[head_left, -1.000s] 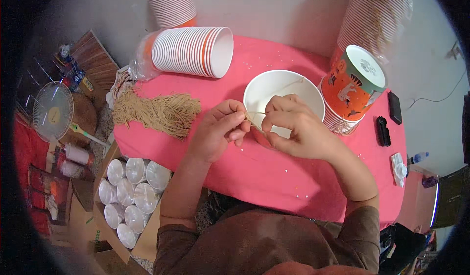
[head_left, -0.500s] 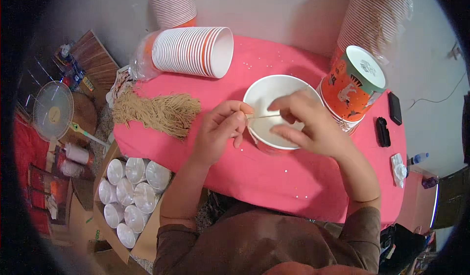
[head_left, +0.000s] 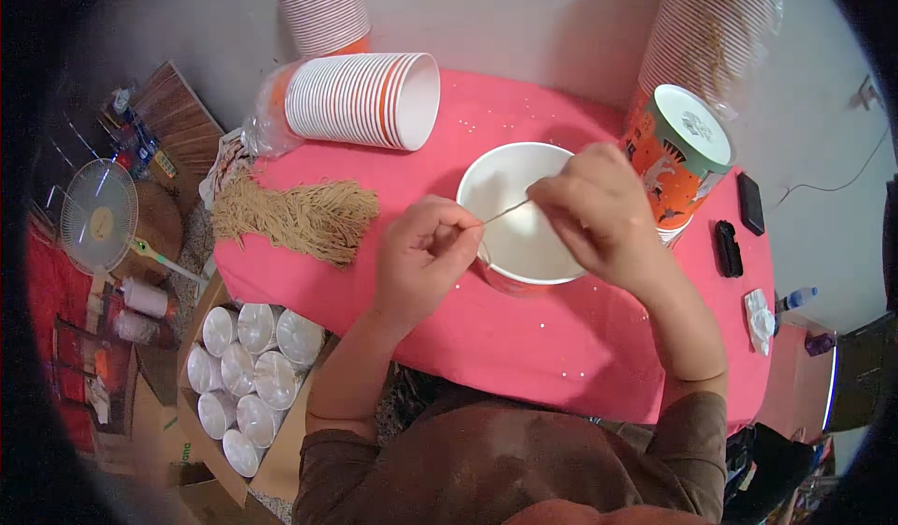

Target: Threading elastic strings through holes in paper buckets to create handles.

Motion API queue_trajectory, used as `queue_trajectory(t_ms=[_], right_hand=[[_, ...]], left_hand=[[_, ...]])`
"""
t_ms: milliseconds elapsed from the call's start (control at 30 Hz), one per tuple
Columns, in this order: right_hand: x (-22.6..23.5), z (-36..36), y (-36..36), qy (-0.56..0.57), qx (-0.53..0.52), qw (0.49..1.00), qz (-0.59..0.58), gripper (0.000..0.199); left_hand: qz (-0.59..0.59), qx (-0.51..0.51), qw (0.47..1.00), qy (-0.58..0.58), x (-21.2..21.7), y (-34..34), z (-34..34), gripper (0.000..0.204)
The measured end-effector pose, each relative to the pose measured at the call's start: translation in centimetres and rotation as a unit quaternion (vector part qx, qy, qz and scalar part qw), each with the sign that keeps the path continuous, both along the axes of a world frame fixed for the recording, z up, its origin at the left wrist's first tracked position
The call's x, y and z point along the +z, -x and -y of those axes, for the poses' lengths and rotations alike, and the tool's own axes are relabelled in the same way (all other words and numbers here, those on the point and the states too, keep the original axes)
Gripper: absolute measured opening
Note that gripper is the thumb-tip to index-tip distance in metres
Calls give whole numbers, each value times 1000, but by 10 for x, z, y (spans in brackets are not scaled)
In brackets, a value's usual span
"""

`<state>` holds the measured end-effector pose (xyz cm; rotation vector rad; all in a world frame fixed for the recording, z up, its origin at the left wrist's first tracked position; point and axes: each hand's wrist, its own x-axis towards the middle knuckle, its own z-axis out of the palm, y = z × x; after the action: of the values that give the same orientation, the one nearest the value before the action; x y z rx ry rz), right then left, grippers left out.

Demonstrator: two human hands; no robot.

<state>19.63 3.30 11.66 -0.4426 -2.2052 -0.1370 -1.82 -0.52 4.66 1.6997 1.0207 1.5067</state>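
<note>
A thin pale strand (head_left: 506, 212) runs taut between the two hands, pinched at each end: the left hand (head_left: 426, 258) has its grip narrow, thumb and forefinger closed on the lower end, and the right hand (head_left: 599, 212) is curled tight on the upper end. The strand crosses the near-left rim of a white paper bowl (head_left: 524, 244), which stands on the pink surface (head_left: 524, 347) just under both hands. The right hand hides the bowl's far-right rim and its own fingertips, so where the strand ends there cannot be made out. Beside the right hand stands a round tub (head_left: 678, 165) with an orange printed wall and a white lid edged in green. Left of the left hand lies a bundle of tan strands (head_left: 299, 216); beyond it, a stack of orange-rimmed white cups (head_left: 360, 100) lies on its side in a clear sleeve
</note>
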Motion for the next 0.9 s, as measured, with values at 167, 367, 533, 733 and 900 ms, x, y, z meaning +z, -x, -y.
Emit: queue_trajectory(t_ms=[167,367,533,733,900], right_hand=[[8,-8,-17,-3,-62,995,-77,19],[16,-7,-23,28,-101,984,-142,21],[15,-5,-23,45,-95,983,-153,19],[15,-4,-22,63,-88,981,-159,17],[16,-6,-36,43,-104,983,-145,20]], left_hand=[[-57,33,994,-91,-9,4,-2,11],[-96,42,992,-70,-18,1,7,14],[-72,22,996,-57,-14,2,7,18],[-150,44,981,-114,-7,-5,4,12],[-113,35,992,-50,-13,-4,9,10]])
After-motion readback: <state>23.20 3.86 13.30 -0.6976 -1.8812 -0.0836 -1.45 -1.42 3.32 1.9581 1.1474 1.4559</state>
